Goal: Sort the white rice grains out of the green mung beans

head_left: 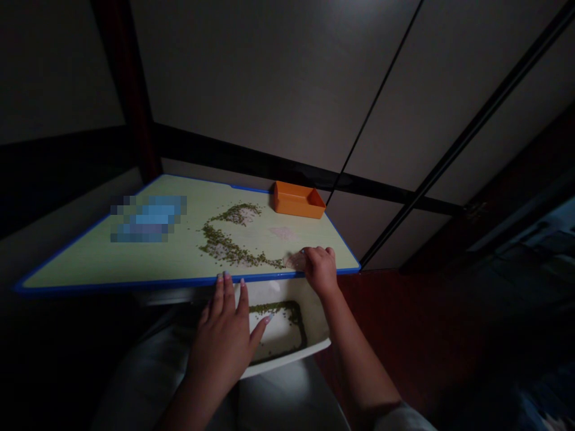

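Green mung beans (233, 254) lie in a curved band on the pale table (112, 266), with pale grains mixed among them. My right hand (321, 267) is closed, fingers curled down at a small pile of pale grains (294, 260) near the front edge; what its fingers hold is hidden. Fingertips of my left hand (227, 317) touch the blue table edge, fingers spread and nothing in them. Beneath the edge, between my arms, a white plastic bin (281, 335) has green beans gathered along its inner corners. Another thin patch of pale grains (282, 232) sits mid-table.
An orange open box (299, 203) stands at the back right of the table. A blurred-out blue item (150, 218) lies on the left. Pale cupboard panels (269, 90) rise right behind the table. Reddish floor (372, 311) shows at the right.
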### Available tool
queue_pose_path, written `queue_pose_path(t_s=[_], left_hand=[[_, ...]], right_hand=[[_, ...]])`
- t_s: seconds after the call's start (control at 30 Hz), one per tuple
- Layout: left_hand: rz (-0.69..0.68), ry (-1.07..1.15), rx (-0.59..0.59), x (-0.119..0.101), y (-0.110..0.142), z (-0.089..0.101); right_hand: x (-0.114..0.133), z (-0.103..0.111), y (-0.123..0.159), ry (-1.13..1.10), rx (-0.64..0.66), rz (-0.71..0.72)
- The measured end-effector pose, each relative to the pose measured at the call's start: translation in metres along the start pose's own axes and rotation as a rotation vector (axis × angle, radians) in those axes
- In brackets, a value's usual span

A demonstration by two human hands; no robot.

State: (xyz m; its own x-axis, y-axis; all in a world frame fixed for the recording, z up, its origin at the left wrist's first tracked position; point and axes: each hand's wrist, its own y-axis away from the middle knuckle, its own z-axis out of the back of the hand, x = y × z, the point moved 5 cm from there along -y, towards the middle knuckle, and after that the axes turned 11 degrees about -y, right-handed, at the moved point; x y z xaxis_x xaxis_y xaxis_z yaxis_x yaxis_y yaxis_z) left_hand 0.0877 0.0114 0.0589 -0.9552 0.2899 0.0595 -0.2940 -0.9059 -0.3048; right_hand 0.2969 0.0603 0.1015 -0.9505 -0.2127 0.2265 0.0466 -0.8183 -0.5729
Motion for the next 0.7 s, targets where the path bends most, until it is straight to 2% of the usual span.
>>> queue_pose_path(t_s=[0.3, 0.7], left_hand=[[0.001, -0.001, 0.023, 0.0, -0.0014, 0.0006], [-0.009, 0.008, -0.009, 0.0001, -0.0002, 0.0003]], right_hand=[[0.0043, -0.007, -0.004, 0.012, 0.057, 0.022], [0.0065, -0.003, -0.0029, -0.038, 0.045, 0.027]])
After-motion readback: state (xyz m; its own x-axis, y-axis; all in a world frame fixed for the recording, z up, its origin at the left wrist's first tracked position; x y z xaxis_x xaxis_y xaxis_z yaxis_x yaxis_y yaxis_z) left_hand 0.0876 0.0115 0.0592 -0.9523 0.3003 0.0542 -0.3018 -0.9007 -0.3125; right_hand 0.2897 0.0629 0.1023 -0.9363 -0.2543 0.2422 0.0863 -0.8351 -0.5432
